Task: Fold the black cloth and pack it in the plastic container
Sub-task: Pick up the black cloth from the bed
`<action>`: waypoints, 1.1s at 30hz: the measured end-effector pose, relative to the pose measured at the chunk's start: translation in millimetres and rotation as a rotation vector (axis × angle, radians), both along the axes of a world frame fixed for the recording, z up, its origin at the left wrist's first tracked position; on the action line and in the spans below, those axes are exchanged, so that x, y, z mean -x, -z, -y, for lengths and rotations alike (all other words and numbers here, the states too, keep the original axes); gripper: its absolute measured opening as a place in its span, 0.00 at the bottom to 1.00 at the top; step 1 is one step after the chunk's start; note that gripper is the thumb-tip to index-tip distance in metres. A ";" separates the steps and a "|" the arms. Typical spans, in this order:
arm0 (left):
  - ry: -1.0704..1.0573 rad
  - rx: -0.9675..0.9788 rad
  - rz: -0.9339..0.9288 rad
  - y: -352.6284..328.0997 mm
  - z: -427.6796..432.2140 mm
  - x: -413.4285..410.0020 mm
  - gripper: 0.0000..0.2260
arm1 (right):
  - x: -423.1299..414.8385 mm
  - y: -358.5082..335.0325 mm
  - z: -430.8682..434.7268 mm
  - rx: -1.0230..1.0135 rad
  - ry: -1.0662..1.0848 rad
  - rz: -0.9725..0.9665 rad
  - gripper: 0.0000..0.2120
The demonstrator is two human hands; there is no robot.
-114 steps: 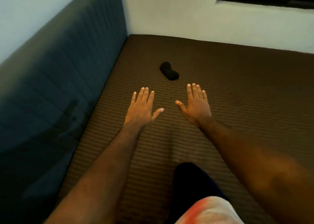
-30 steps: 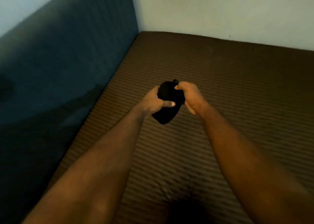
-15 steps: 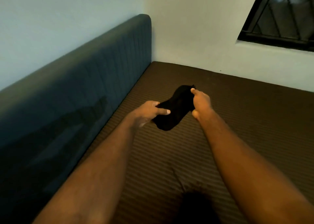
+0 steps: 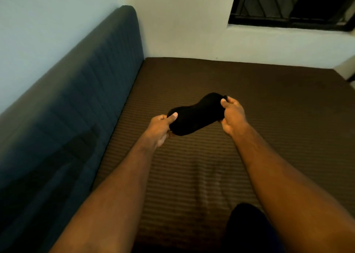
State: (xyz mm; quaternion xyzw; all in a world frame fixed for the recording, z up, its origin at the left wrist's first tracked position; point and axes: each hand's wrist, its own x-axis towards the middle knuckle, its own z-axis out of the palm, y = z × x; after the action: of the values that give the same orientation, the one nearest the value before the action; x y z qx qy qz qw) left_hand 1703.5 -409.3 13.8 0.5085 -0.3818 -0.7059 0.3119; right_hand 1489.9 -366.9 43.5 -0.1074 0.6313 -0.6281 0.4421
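Observation:
A small black cloth (image 4: 196, 116) is stretched in the air between my two hands, above the brown striped mattress (image 4: 269, 103). My left hand (image 4: 160, 128) pinches its near left end with thumb on top. My right hand (image 4: 233, 116) grips its far right end, fingers curled round the edge. The cloth hangs slightly slack in the middle. No plastic container is in view.
A dark blue padded headboard (image 4: 80, 91) runs along the left side of the mattress. White walls meet at the far corner, with a barred window (image 4: 288, 5) at upper right. My dark-clothed knee (image 4: 247, 226) shows at the bottom.
Both hands picked the cloth up off the mattress and have drawn apart, spreading it out from a bunch. The view has tilted upward, showing the window.

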 end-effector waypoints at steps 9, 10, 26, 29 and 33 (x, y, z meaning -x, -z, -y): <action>0.169 -0.046 -0.090 -2.8 -52.5 64.1 0.08 | 68.0 -4.0 -83.8 -0.040 0.111 -0.107 0.07; 0.207 -0.042 -0.093 -3.9 -59.0 75.7 0.07 | 81.3 -4.1 -95.4 -0.044 0.130 -0.100 0.07; 0.560 -0.012 0.176 -11.4 -213.3 314.0 0.03 | 298.1 -1.8 -316.4 -0.066 0.406 -0.028 0.19; 0.696 0.002 0.252 -5.2 -239.6 351.7 0.04 | 328.7 1.3 -356.0 -0.085 0.477 -0.026 0.21; 0.826 0.050 0.262 -0.8 -261.6 402.8 0.05 | 361.8 2.3 -398.7 -0.110 0.591 -0.033 0.21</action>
State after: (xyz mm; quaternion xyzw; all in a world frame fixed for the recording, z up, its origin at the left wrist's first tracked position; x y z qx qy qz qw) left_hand 1300.7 -147.7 14.6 0.3909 -0.6065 -0.6915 -0.0357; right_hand 1128.0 31.9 41.2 0.0950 0.6755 -0.6924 0.2352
